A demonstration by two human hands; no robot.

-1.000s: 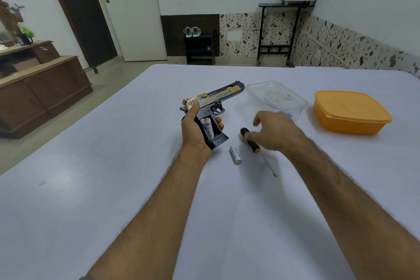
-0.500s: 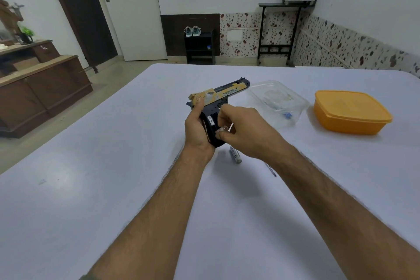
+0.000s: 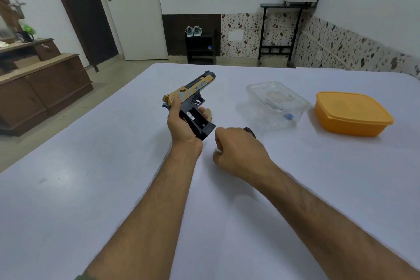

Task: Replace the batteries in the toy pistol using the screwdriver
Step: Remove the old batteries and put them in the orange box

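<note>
L hand grips the toy pistol by the grip, held above the table w/ barrel pointing away and up-right. Pistol body: black moulded plastic frame, tan/gold slide w/ dark printed markings, rounded gold hammer at rear. Grip side is open — a rectangular black cavity w/ a small white label inside; whether a cell sits in it cannot be told.

R hand is curled into a loose fist just right of and below the pistol butt, apart from it. A small whitish item shows at the curled fingers; too blurred to identify, so cannot tell what it holds. Dark rounded end of the screwdriver handle peeks out behind the knuckles; rest hidden.

Table surface: smooth, matte, pale lavender-white. Right side — clear plastic container, rectangular w/ rounded corners, thin glossy walls, a small blue piece inside. Beside it, well clear of both hands, an opaque orange tub, lidded, rounded-square.
</note>
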